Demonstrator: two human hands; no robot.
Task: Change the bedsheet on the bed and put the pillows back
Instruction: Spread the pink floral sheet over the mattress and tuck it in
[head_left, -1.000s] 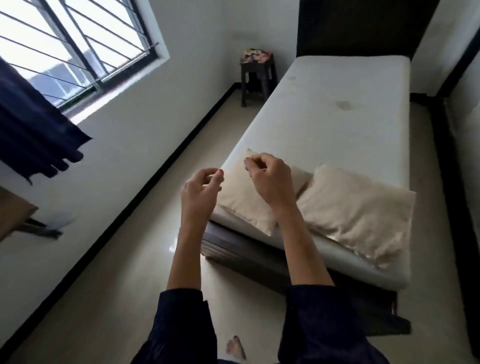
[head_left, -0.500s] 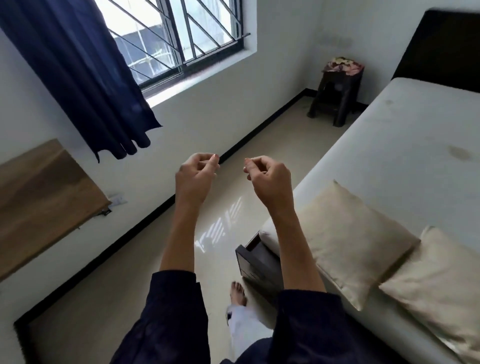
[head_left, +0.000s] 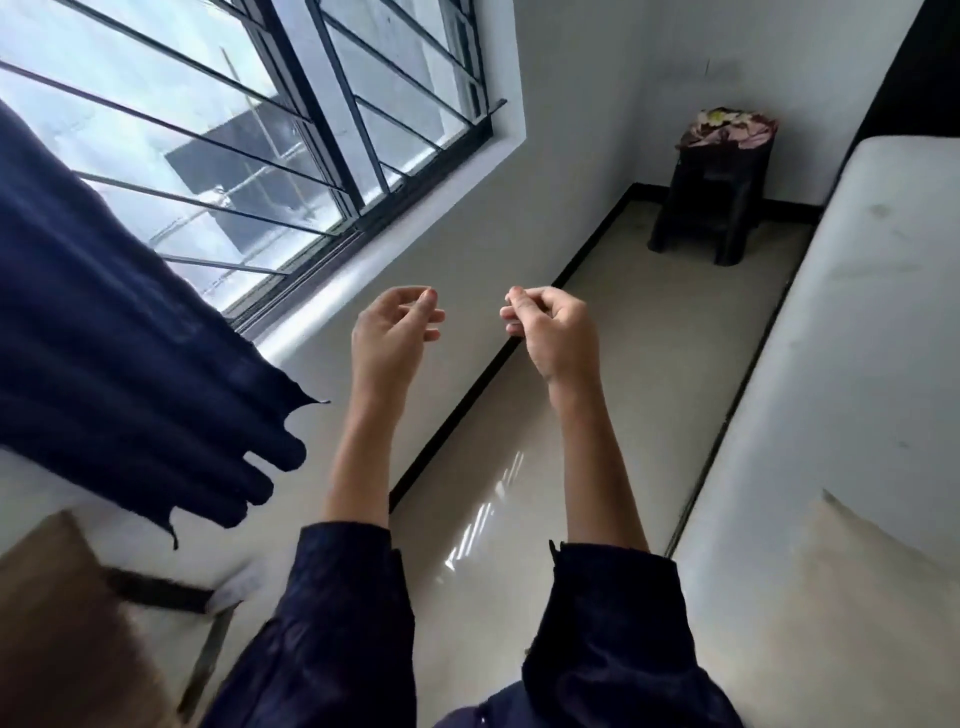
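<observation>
At the far left the dark curtain (head_left: 130, 364) hangs with its hem close to our left sleeve. A wide swing of fresh linen on that side could snag it, or sweep across the wooden surface (head_left: 47, 623) below it.

Our left hand (head_left: 392, 332) is raised over the floor, fingers loosely bent and fairly wide, holding nothing. Our right hand (head_left: 550, 327), just beside it, has its fingers curled in against the thumb, and we can see nothing in it either. Both hands are well apart from anything the task needs, so nothing is under control yet.

The floor (head_left: 519, 519) between us and the bed is glossy and throws back the window light. We judge that a sheet trailing on it could slip underfoot.

In the far corner a dark stool (head_left: 711, 208) carries a folded patterned cloth (head_left: 727, 124), which is probably the clean bedsheet, though we cannot be sure. A one-handed tug could unfold it onto the floor or rock the stool.

On the right the mattress (head_left: 857, 338) lies bare, with one pillow (head_left: 857, 597) resting on its near end. If we spread the sheet before lifting that pillow away, it would be trapped underneath. The sheet would then sit lumpy and need redoing.
</observation>
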